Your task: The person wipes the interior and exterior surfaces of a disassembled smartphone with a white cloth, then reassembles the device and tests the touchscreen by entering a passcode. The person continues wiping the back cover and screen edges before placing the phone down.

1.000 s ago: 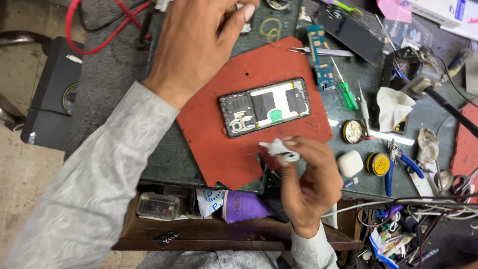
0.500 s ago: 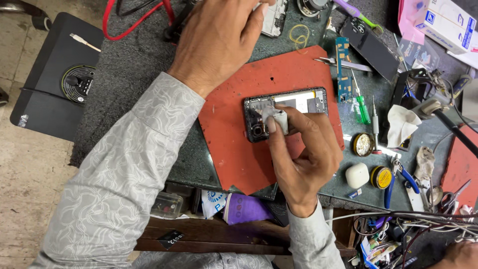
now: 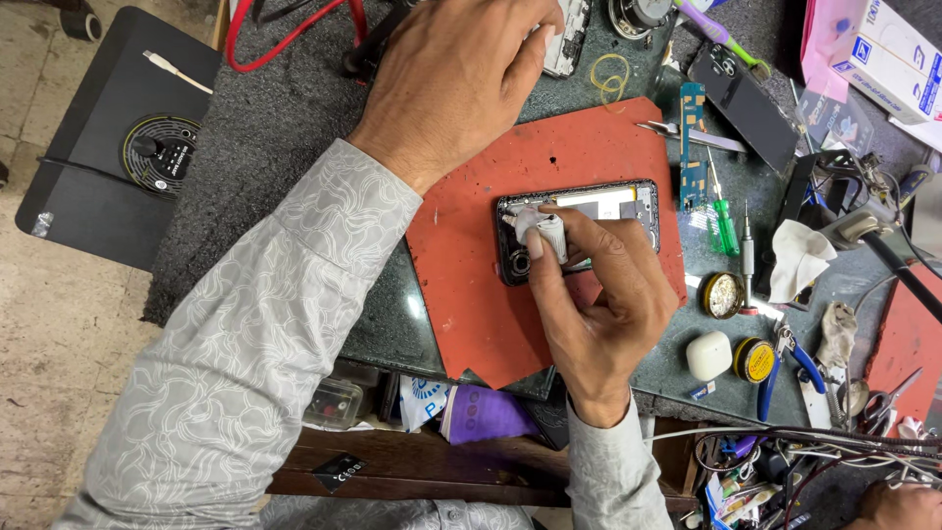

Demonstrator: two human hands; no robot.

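While the right hand (image 3: 599, 314) pinches one small white piece (image 3: 546, 234) between thumb and fingers, it presses that piece onto the one opened phone (image 3: 579, 228), which lies on the single red mat (image 3: 491, 294) just under the fingertips. The left hand (image 3: 451, 79) reaches up and away, curled loosely over something I cannot make out. To the right of the right hand lie two screwdrivers (image 3: 724, 221), two round tins (image 3: 722, 294) and one pair of blue-handled pliers (image 3: 793, 361).

Grey swirl-pattern shirt sleeves (image 3: 265, 334), cuffed
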